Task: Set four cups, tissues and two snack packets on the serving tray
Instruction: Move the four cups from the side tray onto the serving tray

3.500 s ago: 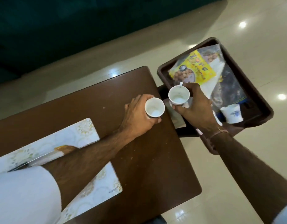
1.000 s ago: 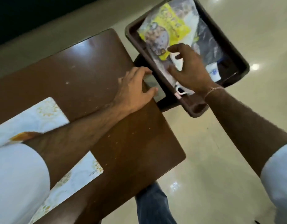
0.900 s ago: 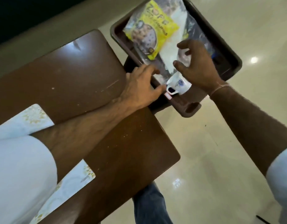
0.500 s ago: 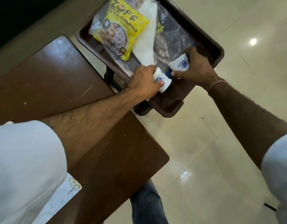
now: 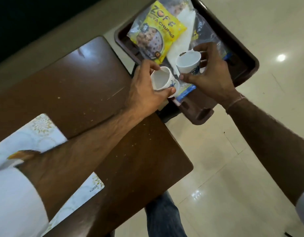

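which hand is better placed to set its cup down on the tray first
Probably the right hand. Its cup hangs over the middle of the tray, above the tissue and packets. The left hand holds its cup at the tray's near edge, beside the table.

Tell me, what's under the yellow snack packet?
The yellow snack packet lies on the brown tray, its right edge overlapping a white tissue. Whatever else sits beneath it is covered, so I cannot tell.

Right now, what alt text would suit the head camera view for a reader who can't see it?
Two bare hands each hold a white cup over a brown tray: left hand on one cup, right hand on another. The tray holds a yellow packet and tissues, beside a brown table.
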